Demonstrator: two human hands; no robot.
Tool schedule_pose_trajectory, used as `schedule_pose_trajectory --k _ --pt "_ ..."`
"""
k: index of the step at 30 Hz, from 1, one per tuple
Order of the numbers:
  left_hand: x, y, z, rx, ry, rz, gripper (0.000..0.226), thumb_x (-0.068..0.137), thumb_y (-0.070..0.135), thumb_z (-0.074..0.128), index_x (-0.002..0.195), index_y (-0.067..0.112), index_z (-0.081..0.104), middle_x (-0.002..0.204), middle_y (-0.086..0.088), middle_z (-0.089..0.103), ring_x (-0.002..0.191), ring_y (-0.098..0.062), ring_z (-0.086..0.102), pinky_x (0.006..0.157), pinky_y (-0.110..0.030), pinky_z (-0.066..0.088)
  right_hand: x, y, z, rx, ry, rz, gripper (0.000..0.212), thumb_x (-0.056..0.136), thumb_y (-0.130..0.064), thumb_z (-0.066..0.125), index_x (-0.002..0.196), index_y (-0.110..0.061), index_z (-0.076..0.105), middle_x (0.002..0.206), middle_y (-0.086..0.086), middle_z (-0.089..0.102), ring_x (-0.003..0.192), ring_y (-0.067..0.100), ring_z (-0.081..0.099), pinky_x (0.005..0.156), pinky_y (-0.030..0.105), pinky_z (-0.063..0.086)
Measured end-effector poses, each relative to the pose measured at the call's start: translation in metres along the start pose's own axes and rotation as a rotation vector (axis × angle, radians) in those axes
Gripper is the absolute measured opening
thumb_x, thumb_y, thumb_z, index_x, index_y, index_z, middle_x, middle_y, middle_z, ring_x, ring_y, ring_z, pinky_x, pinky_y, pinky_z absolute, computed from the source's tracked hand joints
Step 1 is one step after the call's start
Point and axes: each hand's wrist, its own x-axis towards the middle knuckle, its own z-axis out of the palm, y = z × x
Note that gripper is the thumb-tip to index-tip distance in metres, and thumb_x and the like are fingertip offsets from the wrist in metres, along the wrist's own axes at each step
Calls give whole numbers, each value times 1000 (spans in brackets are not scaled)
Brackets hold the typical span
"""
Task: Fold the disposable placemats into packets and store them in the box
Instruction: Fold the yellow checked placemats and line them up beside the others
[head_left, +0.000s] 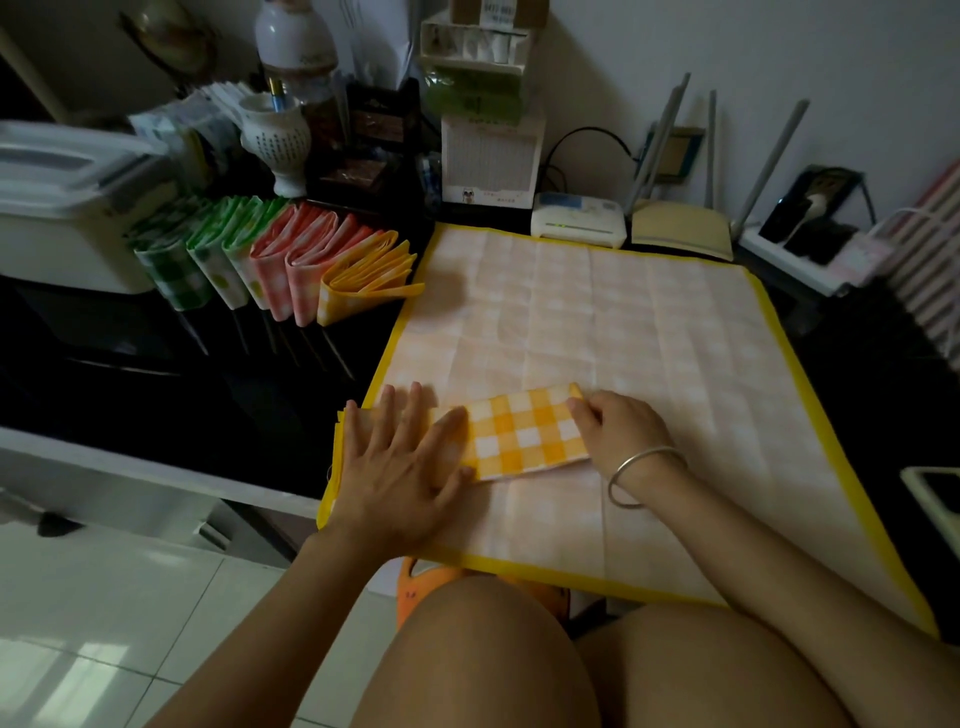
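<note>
My left hand (400, 467) lies flat, fingers straight, pressing one end of the half-folded yellow-and-white checked placemat (524, 431). My right hand (623, 431) pinches the other end. It rests on a pale spread-out placemat with a yellow border (649, 338), not yet folded. A row of folded green, pink and yellow packets (270, 254) leans on the dark desk (156, 364) beside the white plastic box (62, 228). I'd say storing them is all still to do.

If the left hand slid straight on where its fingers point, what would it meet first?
Only the bare spread placemat lies ahead of the left hand; beyond its far edge, probably the desk calendar, though depth is unclear.
</note>
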Motion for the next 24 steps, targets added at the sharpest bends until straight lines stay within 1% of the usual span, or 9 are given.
schedule_pose_trajectory --k 5,8,10,12,14,16,19,21,24 --pt "4 -1 4 13 15 17 73 86 72 16 152 40 25 162 -7 17 149 -37 7 114 -61 -11 -5 -41 -35 515 -89 -43 42 95 -41 52 61 -17 49 52 -3 54 57 29 62 54 30 48" --pt "3 0 2 -71 -3 22 79 83 72 21 149 32 36 160 -10 22 148 -38 12 113 -60 -10 -6 -79 -38 819 -373 -47 44 99 -45 41 75 -13 59 58 5 61 50 23 61 51 29 51" --pt "7 -6 1 -148 -6 32 87 78 74 13 153 31 27 163 -2 8 151 -30 -1 113 -52 -20 -1 -98 -29 747 -453 -105 39 101 -37 39 74 -15 57 63 6 61 57 22 62 63 39 58" --pt "14 -14 -9 -584 -45 -57 81 84 71 17 155 32 16 163 9 2 151 -13 -1 117 -40 -13 5 -111 -15 579 -487 -170 29 99 -30 45 74 -19 54 70 5 62 70 28 66 73 47 58" --pt "16 -26 -30 -1180 25 -354 73 89 71 35 152 37 20 156 16 28 141 -8 33 116 -37 23 9 -121 -2 401 -497 -255 21 95 -35 52 78 -22 54 75 1 61 78 27 65 77 43 56" --pt "5 -34 -42 -1522 119 -481 63 92 66 40 149 46 24 139 26 45 117 3 54 98 -38 48 7 -130 6 210 -501 -366 17 91 -42 57 87 -25 55 79 -7 58 81 19 59 78 33 51" --pt "-10 -38 -47 -1603 130 -473 56 102 50 27 155 32 21 153 23 24 114 24 41 100 -20 42 3 -141 12 -10 -517 -458 23 88 -43 59 103 -25 56 97 -3 61 91 20 59 80 32 48" --pt "-18 -42 -43 -1551 153 -325 50 106 40 20 154 23 25 156 22 19 118 32 27 117 -18 22 3 -142 13 -19 -534 -456 24 88 -43 59 104 -25 56 100 -1 63 92 21 59 80 34 49" --pt "-12 -40 -49 -1411 319 -425 49 102 54 27 148 37 32 160 14 21 143 3 22 120 -35 24 0 -140 18 -49 -502 -466 19 89 -41 57 102 -27 53 99 -2 62 91 22 59 75 32 46"
